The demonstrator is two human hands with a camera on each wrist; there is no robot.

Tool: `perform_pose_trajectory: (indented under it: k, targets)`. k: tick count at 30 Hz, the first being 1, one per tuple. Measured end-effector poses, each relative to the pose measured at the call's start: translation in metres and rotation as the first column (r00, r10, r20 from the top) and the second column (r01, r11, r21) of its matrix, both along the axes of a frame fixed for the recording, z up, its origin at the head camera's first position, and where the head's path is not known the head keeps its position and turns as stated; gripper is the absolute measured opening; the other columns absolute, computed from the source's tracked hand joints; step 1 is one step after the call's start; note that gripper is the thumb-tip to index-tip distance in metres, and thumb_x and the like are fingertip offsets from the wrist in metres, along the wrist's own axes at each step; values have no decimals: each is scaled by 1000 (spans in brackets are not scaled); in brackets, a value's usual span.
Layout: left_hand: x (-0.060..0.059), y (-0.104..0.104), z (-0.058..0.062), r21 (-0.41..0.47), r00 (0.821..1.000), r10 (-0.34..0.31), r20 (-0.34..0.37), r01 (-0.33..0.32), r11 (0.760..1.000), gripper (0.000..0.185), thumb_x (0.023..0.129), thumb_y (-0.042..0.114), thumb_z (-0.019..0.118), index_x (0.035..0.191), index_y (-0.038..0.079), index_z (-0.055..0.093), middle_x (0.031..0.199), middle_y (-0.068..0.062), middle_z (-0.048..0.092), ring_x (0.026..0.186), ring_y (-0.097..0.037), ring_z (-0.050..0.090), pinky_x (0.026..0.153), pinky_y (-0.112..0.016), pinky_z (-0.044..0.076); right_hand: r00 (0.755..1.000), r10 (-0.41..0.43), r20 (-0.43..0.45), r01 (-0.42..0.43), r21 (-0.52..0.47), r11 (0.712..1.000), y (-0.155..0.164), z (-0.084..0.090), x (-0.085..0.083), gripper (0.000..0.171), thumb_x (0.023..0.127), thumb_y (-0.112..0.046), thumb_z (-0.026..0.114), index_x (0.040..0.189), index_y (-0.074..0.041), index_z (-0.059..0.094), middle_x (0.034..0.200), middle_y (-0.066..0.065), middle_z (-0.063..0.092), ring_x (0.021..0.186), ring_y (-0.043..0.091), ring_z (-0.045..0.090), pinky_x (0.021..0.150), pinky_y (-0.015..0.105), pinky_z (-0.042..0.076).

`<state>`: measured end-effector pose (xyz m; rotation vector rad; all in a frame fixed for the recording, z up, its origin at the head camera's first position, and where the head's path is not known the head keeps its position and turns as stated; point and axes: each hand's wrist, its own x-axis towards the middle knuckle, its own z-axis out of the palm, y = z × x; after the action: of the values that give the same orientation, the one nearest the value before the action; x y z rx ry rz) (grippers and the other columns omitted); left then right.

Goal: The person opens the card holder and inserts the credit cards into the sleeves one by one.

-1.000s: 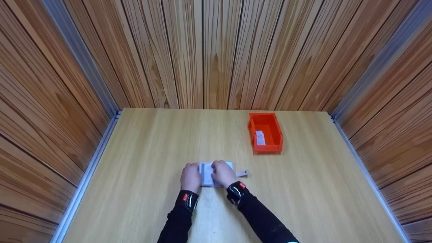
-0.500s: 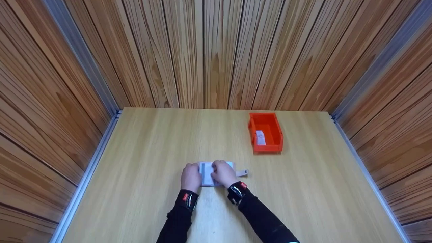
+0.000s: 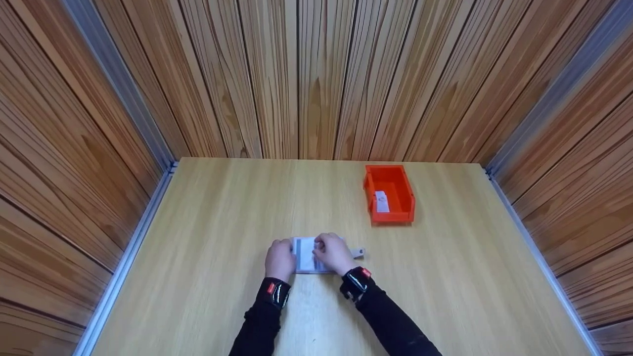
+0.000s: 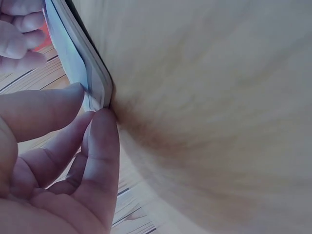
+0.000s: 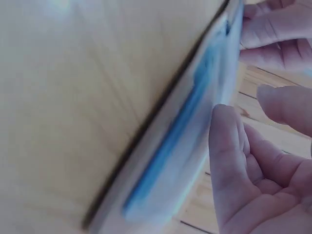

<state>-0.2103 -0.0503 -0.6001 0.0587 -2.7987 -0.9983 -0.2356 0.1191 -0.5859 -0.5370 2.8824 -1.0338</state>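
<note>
A small, flat, pale booklet-like case [image 3: 306, 254] with a blue-grey stripe lies on the table. A short tab with a dark round stud [image 3: 358, 253] sticks out at its right. My left hand [image 3: 280, 259] pinches the left end; in the left wrist view, thumb and fingers meet around a corner of the layered case [image 4: 73, 53]. My right hand [image 3: 334, 253] is over the right half. In the right wrist view, the fingertips of my right hand [image 5: 258, 170] touch the case's face [image 5: 170, 165], while the thumb stands apart. The right hand hides part of the case.
An orange open bin [image 3: 405, 217] stands farther back on the right, with a white printed card or label [image 3: 382, 201] at its left side. Wood-panelled walls [image 3: 316, 79] enclose the wooden table [image 3: 222, 212] at the back and both sides.
My right hand has slid a little to the right, uncovering more of the case's middle and covering part of the tab. My left hand has kept its place.
</note>
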Motion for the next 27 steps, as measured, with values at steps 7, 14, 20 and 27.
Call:
perform_pose_trajectory:
  k: [7, 14, 20, 27]
  targets:
    - [0, 0, -1, 10, 999, 0, -50, 1, 1000, 9, 72, -9, 67, 75, -1, 65, 72, -11, 56, 71, -32, 58, 65, -46, 47, 993, -116, -31, 114, -64, 991, 29, 16, -11, 21, 87, -7, 72, 106, 0, 68, 89, 6, 59, 83, 21, 58, 76, 37, 50]
    - [1, 0, -1, 16, 999, 13, -37, -12, 1000, 10, 72, -9, 69, 75, 0, 65, 72, -11, 56, 70, -31, 58, 63, -46, 46, 966, -257, -40, 250, -125, 960, 64, 34, -28, 19, 89, -5, 68, 108, 1, 68, 92, 9, 62, 85, 24, 59, 78, 39, 51]
    - [1, 1, -1, 25, 1000, 20, 14, -20, 999, 8, 77, -7, 68, 82, -1, 68, 76, -11, 57, 71, -28, 57, 66, -44, 47, 941, -335, -49, 328, -118, 937, 90, 46, -43, 21, 91, -5, 66, 112, 1, 67, 99, 12, 63, 90, 26, 59, 83, 40, 51]
    - [-1, 1, 0, 50, 999, 22, 40, -24, 998, 11, 78, -8, 66, 86, -1, 69, 78, -9, 58, 74, -25, 55, 67, -42, 46, 923, -376, -85, 363, -134, 922, 108, 50, -55, 19, 91, -4, 66, 108, 4, 67, 100, 16, 63, 92, 30, 60, 83, 42, 50]
